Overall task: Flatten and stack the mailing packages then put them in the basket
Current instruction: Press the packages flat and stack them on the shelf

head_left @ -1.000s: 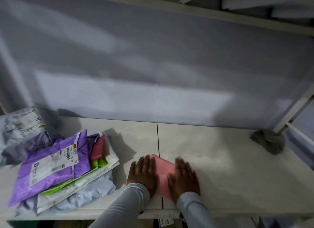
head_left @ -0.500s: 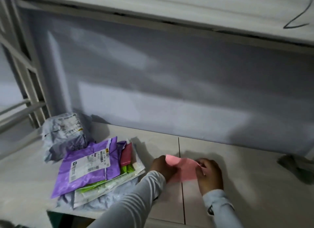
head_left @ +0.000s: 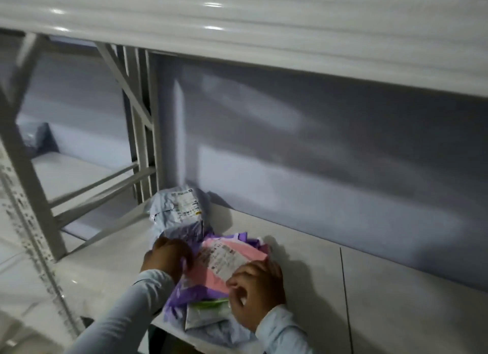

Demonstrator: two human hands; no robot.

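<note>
Now laying a flat pink plastic mailing package (head_left: 224,264), white label up, onto the top of the stack of flattened mailers (head_left: 208,303) at the front edge of the white shelf board (head_left: 396,287). Gripping its left end with the left hand (head_left: 167,257), fingers curled at the edge, though how much of the purple mailer (head_left: 182,291) beneath is caught in that grip being hard to tell through the blur. Pinching the near right corner with the right hand (head_left: 254,290), thumb and fingers bent round the pink edge. Keeping the hands apart, one at each end of the package. Showing under the pink one: purple, a green-and-white mailer (head_left: 208,307), and a pale grey one (head_left: 219,332) at the bottom, fanned and overhanging the shelf's front edge rather than squared up. Judging the stacking well along but not finished: a crumpled grey poly bag with a printed label (head_left: 179,211) lying just behind the stack, near the white metal upright (head_left: 148,147), looking puffy and unflattened, so likely waiting its turn. Seeing no basket anywhere in view, so counting the last step, moving the whole stack into it, as wholly left to do. Expecting the slippery film to slide when lifted, so squaring the edges first and lifting from below seeming wise.
</note>
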